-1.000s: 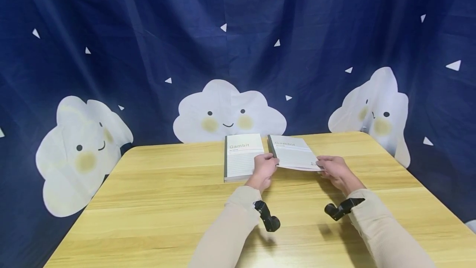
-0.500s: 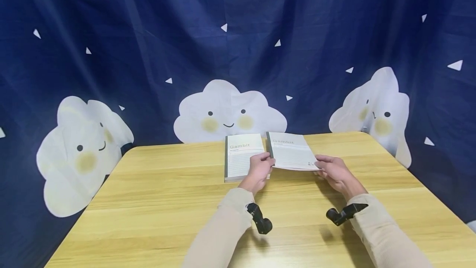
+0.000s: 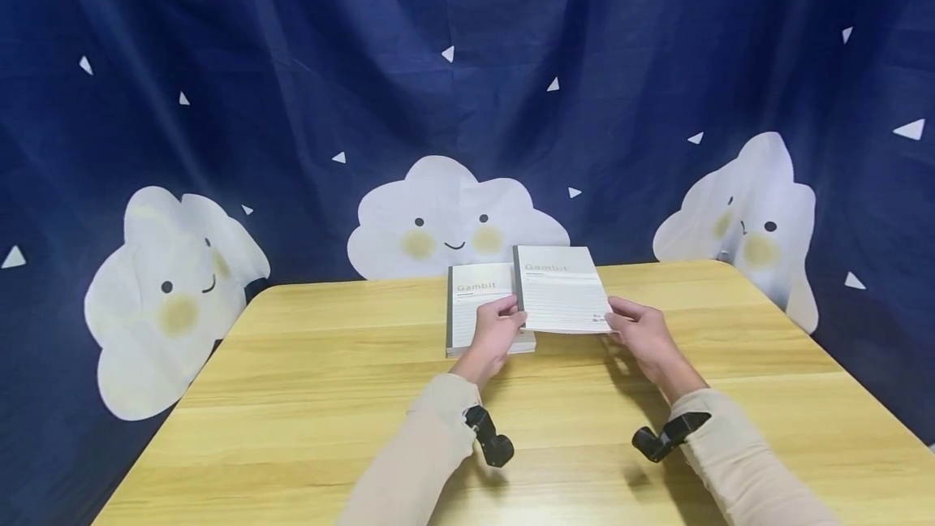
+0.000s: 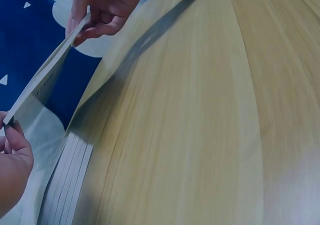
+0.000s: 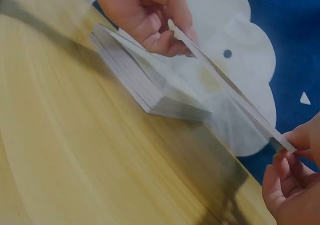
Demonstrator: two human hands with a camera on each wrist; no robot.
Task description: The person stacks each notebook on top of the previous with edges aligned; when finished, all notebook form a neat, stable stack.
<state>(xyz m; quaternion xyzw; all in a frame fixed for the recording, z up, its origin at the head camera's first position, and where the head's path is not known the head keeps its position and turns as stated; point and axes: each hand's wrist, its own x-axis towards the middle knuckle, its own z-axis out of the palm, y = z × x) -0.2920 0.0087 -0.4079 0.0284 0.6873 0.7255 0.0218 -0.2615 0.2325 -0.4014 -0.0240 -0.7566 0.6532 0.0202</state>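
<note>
A thin notebook point(image 3: 561, 289) is held clear of the desk point(image 3: 292, 396), pinched at its near left corner by the left hand point(image 3: 497, 329) and at its near right corner by the right hand point(image 3: 637, 329). A grip at both corners keeps the limp cover from sagging, it would seem. Just beyond and below the left hand, a stack of notebooks point(image 3: 478, 311) is seen lying flat, partly overlapped by the raised one. Behind both hands a cloud-printed backdrop point(image 3: 453, 217) is hung.
</note>
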